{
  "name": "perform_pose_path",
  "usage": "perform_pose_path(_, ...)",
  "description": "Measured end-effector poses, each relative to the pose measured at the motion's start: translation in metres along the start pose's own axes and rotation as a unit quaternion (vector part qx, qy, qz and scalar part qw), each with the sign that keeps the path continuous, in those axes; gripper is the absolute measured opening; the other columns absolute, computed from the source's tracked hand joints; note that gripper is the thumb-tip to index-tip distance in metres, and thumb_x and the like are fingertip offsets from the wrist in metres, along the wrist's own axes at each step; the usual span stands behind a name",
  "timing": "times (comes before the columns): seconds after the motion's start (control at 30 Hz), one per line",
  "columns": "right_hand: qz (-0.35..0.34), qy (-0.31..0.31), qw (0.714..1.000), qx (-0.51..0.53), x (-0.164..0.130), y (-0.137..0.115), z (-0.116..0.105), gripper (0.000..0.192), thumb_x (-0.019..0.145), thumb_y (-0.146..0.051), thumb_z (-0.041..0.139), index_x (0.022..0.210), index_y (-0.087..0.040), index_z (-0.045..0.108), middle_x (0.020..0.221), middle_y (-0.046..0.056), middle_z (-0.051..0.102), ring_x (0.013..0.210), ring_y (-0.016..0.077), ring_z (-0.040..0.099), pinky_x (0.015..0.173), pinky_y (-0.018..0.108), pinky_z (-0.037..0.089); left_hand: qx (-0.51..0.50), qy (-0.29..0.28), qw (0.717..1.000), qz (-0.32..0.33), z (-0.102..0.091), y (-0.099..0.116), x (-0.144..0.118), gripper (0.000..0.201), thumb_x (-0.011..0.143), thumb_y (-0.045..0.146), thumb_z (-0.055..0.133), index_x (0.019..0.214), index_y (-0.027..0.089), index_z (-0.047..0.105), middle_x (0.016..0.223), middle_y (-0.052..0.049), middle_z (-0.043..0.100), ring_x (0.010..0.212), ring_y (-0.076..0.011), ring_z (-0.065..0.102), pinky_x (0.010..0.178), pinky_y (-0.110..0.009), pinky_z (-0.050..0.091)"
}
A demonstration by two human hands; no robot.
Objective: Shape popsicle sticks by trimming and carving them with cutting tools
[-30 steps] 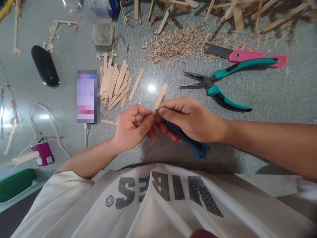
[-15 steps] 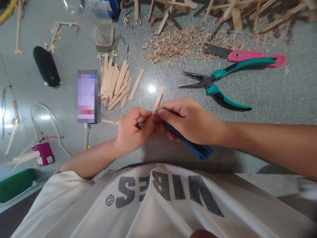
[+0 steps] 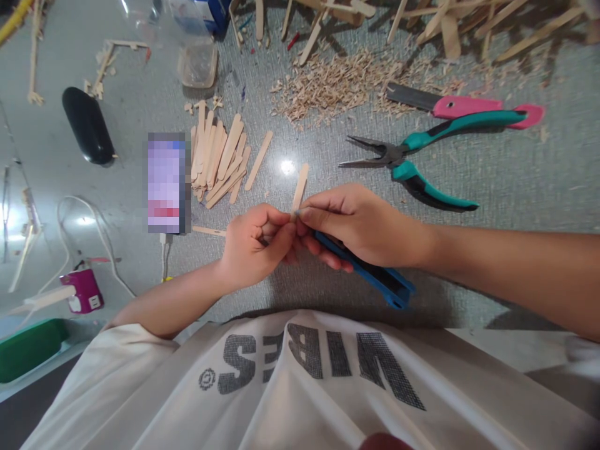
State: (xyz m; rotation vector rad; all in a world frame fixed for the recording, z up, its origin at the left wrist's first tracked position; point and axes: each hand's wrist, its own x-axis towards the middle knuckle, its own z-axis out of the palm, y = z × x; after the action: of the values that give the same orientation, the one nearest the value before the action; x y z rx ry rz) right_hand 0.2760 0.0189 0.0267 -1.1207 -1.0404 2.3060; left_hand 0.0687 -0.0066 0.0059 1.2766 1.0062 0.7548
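My left hand pinches the lower end of a wooden craft stick, which points up and away from me, slightly tilted right. In my right hand is a blue-handled utility knife, its handle slanting down to the right under the palm. Its grey tip shows at the thumb, against the stick near my left fingertips. Most of the blade is hidden by fingers. A notched craft stick lies just left of my left hand. Beyond it is a pile of craft sticks, with a single stick beside it.
Open teal long-nose pliers and a pink-handled knife lie at the right. Wood shavings are heaped behind, near more sticks. Left are a phone on a cable, a black case and a purple charger.
My right hand has shifted slightly, and the knife handle's rear end has swung a little right and down. The craft stick has turned slightly more upright; my left hand barely moves.
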Motion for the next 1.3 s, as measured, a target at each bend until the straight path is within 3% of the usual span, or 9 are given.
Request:
perform_pose_path(0.2,0.008,-0.006,1.000,0.015,0.002,0.001,-0.002,0.040,0.109,-0.018,0.050,0.070,-0.018,0.059,0.055,-0.001,0.059,0.038,0.0089,0.052,0.032,0.018,0.041,-0.033,-0.011,0.999,0.004,-0.001,0.003,0.003,0.022,0.106,0.036,0.070,0.094,0.019,0.060,0.071,0.000,0.080,0.049,-0.0135,0.074,0.043,-0.018,0.059)
perform_pose_path(0.43,-0.003,-0.022,0.999,0.048,0.004,0.003,-0.008,0.035,0.109,-0.019,0.048,0.076,-0.018,0.059,0.061,0.000,0.062,0.040,0.0097,0.055,0.033,0.019,0.045,-0.069,0.003,0.997,-0.021,-0.001,0.009,0.010,0.034,0.102,0.046,0.076,0.093,0.020,0.057,0.069,0.001,0.079,0.050,-0.0155,0.076,0.043,-0.019,0.060)
perform_pose_path(0.63,-0.001,0.023,1.000,0.017,0.002,0.002,0.001,0.037,0.109,-0.016,0.046,0.076,-0.017,0.060,0.061,-0.001,0.060,0.041,0.0077,0.055,0.034,0.016,0.044,-0.051,0.007,0.998,-0.038,-0.001,0.007,0.005,0.025,0.102,0.036,0.075,0.095,0.020,0.058,0.069,0.001,0.078,0.053,-0.0136,0.076,0.049,-0.018,0.063)
perform_pose_path(0.77,0.005,0.015,1.000,0.004,0.001,0.000,0.004,0.035,0.108,-0.017,0.049,0.076,-0.016,0.061,0.060,-0.003,0.059,0.042,0.0068,0.055,0.035,0.015,0.045,-0.046,0.019,0.994,-0.093,-0.002,0.011,-0.001,0.024,0.099,0.034,0.077,0.092,0.019,0.059,0.072,-0.001,0.080,0.052,-0.0128,0.075,0.049,-0.018,0.062)
perform_pose_path(0.9,0.041,-0.032,0.998,0.035,0.001,0.002,-0.001,0.029,0.105,-0.030,0.062,0.079,-0.017,0.060,0.064,-0.002,0.063,0.043,0.0077,0.056,0.036,0.017,0.046,-0.106,-0.003,0.981,-0.164,-0.004,0.019,-0.003,0.036,0.096,0.045,0.082,0.087,0.018,0.060,0.067,-0.001,0.076,0.046,-0.0120,0.071,0.043,-0.018,0.060)
perform_pose_path(1.03,0.059,-0.057,0.994,0.072,0.003,0.004,-0.006,0.030,0.105,-0.038,0.064,0.084,-0.018,0.060,0.064,-0.002,0.064,0.043,0.0081,0.056,0.036,0.018,0.046,-0.156,-0.003,0.967,-0.204,-0.005,0.024,-0.001,0.048,0.090,0.057,0.086,0.086,0.018,0.058,0.068,-0.002,0.077,0.046,-0.0124,0.071,0.044,-0.020,0.061)
perform_pose_path(1.2,0.035,-0.067,0.995,0.068,0.005,0.005,-0.005,0.034,0.104,-0.043,0.067,0.083,-0.016,0.063,0.065,-0.002,0.065,0.043,0.0084,0.058,0.037,0.019,0.048,-0.177,0.003,0.963,-0.204,-0.006,0.022,-0.001,0.049,0.089,0.057,0.087,0.087,0.018,0.058,0.071,-0.004,0.079,0.049,-0.0124,0.072,0.046,-0.019,0.060)
perform_pose_path(1.3,-0.003,-0.034,0.999,0.041,0.004,0.004,-0.003,0.036,0.103,-0.045,0.069,0.081,-0.018,0.062,0.064,-0.002,0.065,0.043,0.0100,0.059,0.036,0.021,0.046,-0.159,0.021,0.971,-0.175,-0.006,0.017,-0.001,0.046,0.089,0.054,0.088,0.088,0.018,0.059,0.071,-0.003,0.079,0.050,-0.0123,0.072,0.046,-0.019,0.059)
